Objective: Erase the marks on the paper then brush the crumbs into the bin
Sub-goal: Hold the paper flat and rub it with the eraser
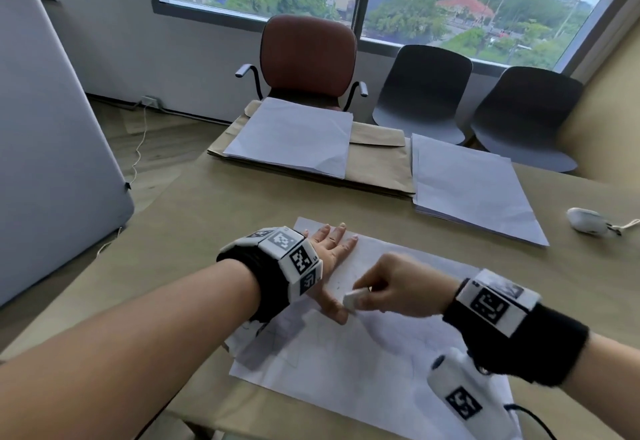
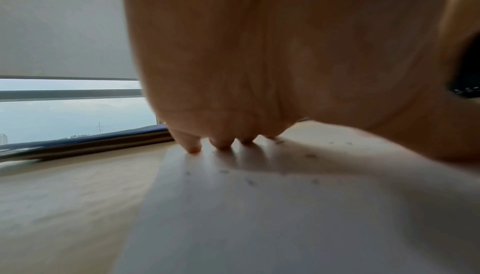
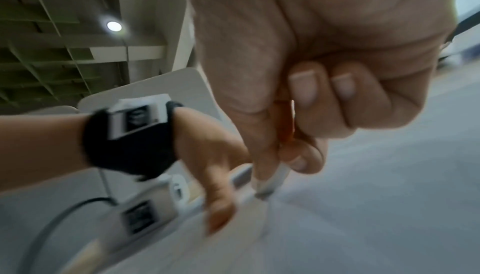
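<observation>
A white sheet of paper with faint pencil marks lies on the tan table in front of me. My left hand lies flat on its far left part, fingers straight, thumb stretched toward me. From below, the left wrist view shows the left hand's fingertips pressing the paper, with small dark crumbs around them. My right hand pinches a white eraser against the sheet, right beside the left thumb. In the right wrist view the eraser sits between the thumb and curled fingers, its tip on the paper. No bin is visible.
Two stacks of white paper lie farther back, one on brown envelopes. A white device with a cord rests at the right edge. A brown chair and two dark chairs stand behind the table.
</observation>
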Motion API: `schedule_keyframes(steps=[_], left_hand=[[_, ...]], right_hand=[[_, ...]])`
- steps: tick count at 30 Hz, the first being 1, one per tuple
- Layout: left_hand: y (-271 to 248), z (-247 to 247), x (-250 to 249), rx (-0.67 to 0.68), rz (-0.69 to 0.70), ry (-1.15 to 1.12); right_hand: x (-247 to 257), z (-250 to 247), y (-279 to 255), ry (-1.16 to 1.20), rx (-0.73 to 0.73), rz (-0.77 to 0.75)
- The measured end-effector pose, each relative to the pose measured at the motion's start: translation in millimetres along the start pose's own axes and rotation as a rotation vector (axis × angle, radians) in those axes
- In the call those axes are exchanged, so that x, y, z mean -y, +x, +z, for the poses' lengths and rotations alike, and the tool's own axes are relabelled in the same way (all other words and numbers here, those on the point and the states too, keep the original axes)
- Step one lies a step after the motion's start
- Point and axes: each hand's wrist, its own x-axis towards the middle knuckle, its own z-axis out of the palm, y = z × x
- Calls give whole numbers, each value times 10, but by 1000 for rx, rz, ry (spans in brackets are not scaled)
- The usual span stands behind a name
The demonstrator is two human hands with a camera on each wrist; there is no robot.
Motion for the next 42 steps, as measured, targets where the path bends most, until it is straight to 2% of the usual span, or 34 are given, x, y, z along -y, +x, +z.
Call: schedule_keyframes(steps=[4, 5, 7, 10, 11, 12, 16, 17, 19, 21, 23, 24, 27, 29, 30, 33, 34, 35, 39, 41, 42], left_hand=[[6, 10, 19, -6, 7, -1], [7, 11, 27, -8, 4, -5], [10, 15, 43, -11, -1, -7], [22, 20, 45, -2, 3, 0], [21, 14, 36, 4, 5, 0], [18, 8, 28, 10, 6, 2], [12, 5, 30, 6, 6, 7], [16, 12, 41, 0, 4, 6], [24, 20, 55, -3, -5, 9], [31, 20, 49, 13, -11, 21], [40, 13, 38, 27, -13, 31], [42, 10, 32, 30, -13, 37], [32, -3, 20, 36, -22, 48], [26, -13, 14, 36, -31, 41], [23, -15, 13, 32, -34, 42], [26, -13, 10, 39, -34, 44], [26, -14, 5, 46, -32, 44], [23, -21, -2, 52, -30, 46], [11, -44, -6, 66, -34, 44], [7, -48, 3, 69, -41, 41], [2, -49, 4, 68, -42, 44]], right_hand=[[-165, -138, 258, 19, -266, 100], [-173, -129, 273, 31, -292, 98], [-157, -69, 170, 32, -222, 34], [-94, -13, -56, -2, 15, -40], [-95, -37, -64, -15, 49, -31], [-100, -73, -30, -22, 38, -14], [-198, -178, 253, 3, -231, 67], [-203, -166, 258, 6, -252, 56], [-190, -100, 148, -25, -168, -14], [-134, -32, -27, -58, 10, -78], [-112, -60, -72, -87, 99, -76], [-104, -98, -31, -99, 71, -53], [-145, -177, 203, -74, -163, 5], [-153, -149, 220, -58, -222, -16], [-164, -116, 166, -62, -178, -49], [-145, -34, -95, -78, 83, -126], [-139, -50, -134, -82, 141, -121], [-129, -79, -122, -88, 140, -105], [-154, -177, 154, -120, -186, 1], [-169, -132, 156, -122, -235, -43], [-181, -93, 95, -145, -194, -91]])
